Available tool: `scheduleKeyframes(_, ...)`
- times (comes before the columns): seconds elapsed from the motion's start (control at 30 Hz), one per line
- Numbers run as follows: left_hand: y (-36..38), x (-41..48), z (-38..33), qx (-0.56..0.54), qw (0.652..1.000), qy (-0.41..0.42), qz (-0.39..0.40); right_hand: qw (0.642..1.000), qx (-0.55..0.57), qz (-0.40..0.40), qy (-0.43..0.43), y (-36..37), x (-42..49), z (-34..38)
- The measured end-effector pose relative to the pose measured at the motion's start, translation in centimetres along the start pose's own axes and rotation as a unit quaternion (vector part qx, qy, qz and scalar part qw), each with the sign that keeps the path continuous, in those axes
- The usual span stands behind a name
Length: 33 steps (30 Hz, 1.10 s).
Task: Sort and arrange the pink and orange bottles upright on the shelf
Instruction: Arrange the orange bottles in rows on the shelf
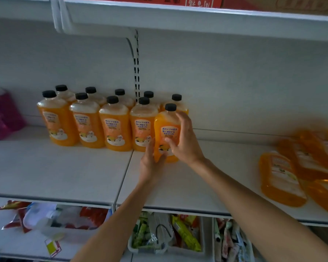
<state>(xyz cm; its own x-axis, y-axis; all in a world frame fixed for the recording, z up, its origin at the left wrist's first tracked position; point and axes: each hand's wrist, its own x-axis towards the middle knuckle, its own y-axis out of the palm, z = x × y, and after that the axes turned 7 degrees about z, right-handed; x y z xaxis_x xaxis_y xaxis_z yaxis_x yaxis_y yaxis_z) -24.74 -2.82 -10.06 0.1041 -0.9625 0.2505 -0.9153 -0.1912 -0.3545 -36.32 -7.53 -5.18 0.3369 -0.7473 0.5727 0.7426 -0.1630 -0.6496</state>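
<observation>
On the white shelf [64, 167], my left hand [151, 161] and right hand [185, 142] clasp the black-capped orange plastic bottle [168, 127] by its sides, and it looks full, heavy, stiff and slick.

I saw a white shelf [55, 167] built of two boards meeting at a seam near the centre. Behind it stood a pale back panel [235, 82]. At 12 o'clock a slotted upright [136, 76] and a curved bracket [130, 46] carried the upper shelf [178, 21]. Cardboard boxes [301, 4] sat at 1 o'clock. At 6 o'clock a tray [187, 251] held packets [186, 233]. The light was dim.
</observation>
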Motion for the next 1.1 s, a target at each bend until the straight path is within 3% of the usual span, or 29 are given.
scheduleKeyframes(0.13,0.2,-0.4,-0.8,0.042,0.999,0.030,-0.007,1.000,0.008,-0.008,-0.007,0.0,0.0,-0.4)
scheduleKeyframes(0.27,0.1,-0.5,-1.2,-0.002,1.000,0.009,-0.013,0.999,0.011,-0.034,-0.020,0.6,-0.6,-0.3)
scheduleKeyframes(0.5,0.3,-0.4,-0.7,0.049,0.998,-0.006,0.046,0.999,-0.007,-0.045,0.020,0.6,-0.2,-0.3)
scheduleKeyframes(0.67,0.2,-0.3,-1.1,0.122,0.989,-0.001,0.081,0.999,-0.005,-0.012,0.029,-0.5,0.2,-1.5)
scheduleKeyframes(0.87,0.5,-0.4,-1.6,0.170,0.980,-0.012,0.104,0.992,-0.091,-0.007,0.084,0.1,1.6,-1.6)
scheduleKeyframes(1.1,1.0,-1.5,-2.6,0.274,0.940,0.101,0.175,0.985,-0.105,0.069,0.117,-2.2,0.9,-1.4)
